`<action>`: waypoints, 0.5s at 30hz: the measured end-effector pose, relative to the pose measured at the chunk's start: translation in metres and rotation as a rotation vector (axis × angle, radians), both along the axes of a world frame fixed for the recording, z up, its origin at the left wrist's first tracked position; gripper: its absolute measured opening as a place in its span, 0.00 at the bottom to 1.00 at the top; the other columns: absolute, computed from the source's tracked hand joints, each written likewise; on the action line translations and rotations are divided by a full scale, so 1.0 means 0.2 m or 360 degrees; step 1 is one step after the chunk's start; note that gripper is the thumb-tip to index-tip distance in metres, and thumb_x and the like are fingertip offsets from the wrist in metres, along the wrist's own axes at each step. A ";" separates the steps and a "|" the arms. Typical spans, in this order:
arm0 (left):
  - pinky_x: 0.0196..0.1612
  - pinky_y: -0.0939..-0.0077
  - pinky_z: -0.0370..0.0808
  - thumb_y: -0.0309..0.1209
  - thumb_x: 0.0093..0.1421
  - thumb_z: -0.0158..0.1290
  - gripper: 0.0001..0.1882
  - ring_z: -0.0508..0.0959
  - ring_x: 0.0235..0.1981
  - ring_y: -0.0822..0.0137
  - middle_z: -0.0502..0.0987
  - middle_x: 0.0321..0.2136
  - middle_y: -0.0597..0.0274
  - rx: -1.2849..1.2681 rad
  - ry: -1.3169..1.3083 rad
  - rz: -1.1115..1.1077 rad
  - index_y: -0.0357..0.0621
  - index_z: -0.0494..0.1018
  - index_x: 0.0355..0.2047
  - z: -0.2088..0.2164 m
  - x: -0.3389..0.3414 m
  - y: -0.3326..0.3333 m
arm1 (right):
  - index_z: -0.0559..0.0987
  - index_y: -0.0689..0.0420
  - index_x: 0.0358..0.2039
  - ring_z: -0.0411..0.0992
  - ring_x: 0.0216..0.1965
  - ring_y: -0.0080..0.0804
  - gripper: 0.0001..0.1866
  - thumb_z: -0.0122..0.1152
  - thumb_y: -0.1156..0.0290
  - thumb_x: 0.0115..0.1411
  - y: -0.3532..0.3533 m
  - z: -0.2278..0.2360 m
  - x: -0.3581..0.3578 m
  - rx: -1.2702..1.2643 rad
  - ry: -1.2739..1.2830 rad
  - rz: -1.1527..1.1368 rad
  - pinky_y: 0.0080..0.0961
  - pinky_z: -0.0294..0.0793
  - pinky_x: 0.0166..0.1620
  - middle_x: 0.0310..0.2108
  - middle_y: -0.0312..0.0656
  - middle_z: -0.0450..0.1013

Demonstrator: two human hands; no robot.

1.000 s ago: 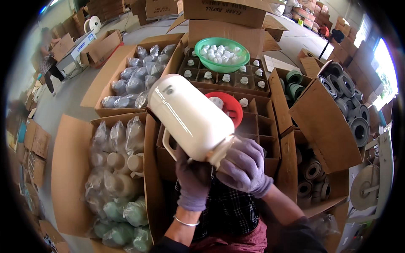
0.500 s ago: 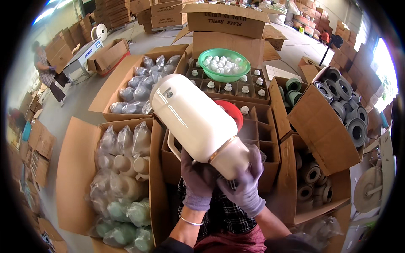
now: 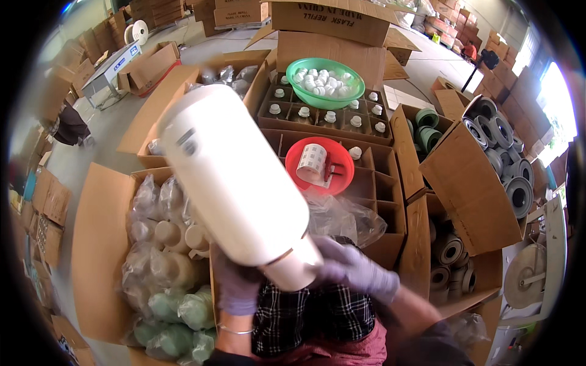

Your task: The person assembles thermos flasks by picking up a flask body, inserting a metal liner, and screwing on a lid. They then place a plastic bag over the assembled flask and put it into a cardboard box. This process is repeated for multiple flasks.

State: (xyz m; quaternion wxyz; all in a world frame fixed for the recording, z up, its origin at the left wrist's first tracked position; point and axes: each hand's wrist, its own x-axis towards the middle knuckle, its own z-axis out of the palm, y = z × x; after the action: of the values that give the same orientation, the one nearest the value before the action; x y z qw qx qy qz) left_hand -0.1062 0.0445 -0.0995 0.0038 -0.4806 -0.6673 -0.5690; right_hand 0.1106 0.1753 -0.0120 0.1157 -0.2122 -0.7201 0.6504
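Note:
A large cream-white vacuum flask (image 3: 238,183), slightly blurred, lies slanted across the middle, its base toward the upper left. Its narrower cup lid (image 3: 293,265) points down toward my lap. My left hand (image 3: 237,288), in a grey-purple glove, holds the flask from below; its fingers are mostly hidden behind the body. At the lid end is my right hand (image 3: 357,268), gloved alike, closed round the lid with its fingertips partly hidden. A crumpled clear plastic bag (image 3: 351,219) lies just beyond that hand. A red bowl (image 3: 292,171) behind it holds a label roll (image 3: 312,160) and a small red-handled tool.
A green bowl (image 3: 296,97) of white stoppers rests on a divided carton of capped bottles (image 3: 303,116). To the left, a carton (image 3: 101,256) holds bagged cups and green parts. Cartons on the right contain grey rings (image 3: 516,192). A person (image 3: 70,125) stands far left.
The flask has swung left and nearer, turning more upright, and both hands have shifted with it. The red bowl's contents and the plastic bag have come into view.

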 end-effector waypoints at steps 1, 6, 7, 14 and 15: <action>0.59 0.60 0.68 0.44 0.63 0.54 0.30 0.72 0.56 0.55 0.72 0.54 0.50 -0.0181 0.0165 0.0043 0.36 0.64 0.59 -0.08 -0.15 -0.15 | 0.71 0.61 0.57 0.77 0.40 0.31 0.28 0.61 0.55 0.64 0.15 0.00 -0.03 -0.0086 -0.0050 -0.0016 0.26 0.76 0.45 0.42 0.44 0.77; 0.61 0.55 0.63 0.47 0.67 0.49 0.30 0.67 0.58 0.53 0.66 0.59 0.52 -0.0884 0.0186 0.0205 0.40 0.62 0.61 -0.50 -0.62 -0.81 | 0.79 0.63 0.39 0.79 0.32 0.39 0.20 0.60 0.58 0.57 1.06 -0.47 -0.23 0.0611 -0.0763 -0.0757 0.33 0.79 0.36 0.34 0.52 0.78; 0.57 0.57 0.66 0.46 0.67 0.48 0.26 0.70 0.54 0.56 0.69 0.55 0.54 -0.0783 -0.0295 0.0178 0.40 0.65 0.57 -0.44 -0.55 -0.78 | 0.79 0.63 0.39 0.80 0.37 0.42 0.22 0.60 0.56 0.56 1.19 -0.57 -0.27 0.0568 -0.1076 -0.0746 0.37 0.79 0.41 0.37 0.55 0.78; 0.34 0.69 0.74 0.38 0.68 0.46 0.16 0.77 0.32 0.68 0.77 0.30 0.61 -0.0695 -0.1454 0.0320 0.37 0.77 0.39 0.02 -0.17 -0.67 | 0.66 0.63 0.58 0.74 0.52 0.54 0.34 0.57 0.58 0.53 1.33 -1.12 -0.54 0.1053 -0.1534 -0.0860 0.42 0.72 0.56 0.47 0.64 0.74; 0.33 0.69 0.73 0.38 0.67 0.46 0.16 0.77 0.32 0.68 0.77 0.29 0.61 -0.0739 -0.1319 0.0262 0.36 0.77 0.39 0.00 -0.17 -0.65 | 0.64 0.63 0.58 0.74 0.52 0.56 0.35 0.57 0.59 0.52 1.38 -1.12 -0.48 0.1003 -0.1485 -0.0845 0.43 0.72 0.56 0.47 0.65 0.74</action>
State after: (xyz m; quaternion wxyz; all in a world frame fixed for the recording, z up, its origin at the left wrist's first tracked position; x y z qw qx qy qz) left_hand -0.1406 -0.0849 -0.0988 -0.3247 -0.1471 -0.7579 -0.5463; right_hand 0.0143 0.4515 -0.2357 0.0037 -0.6015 -0.7748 0.1945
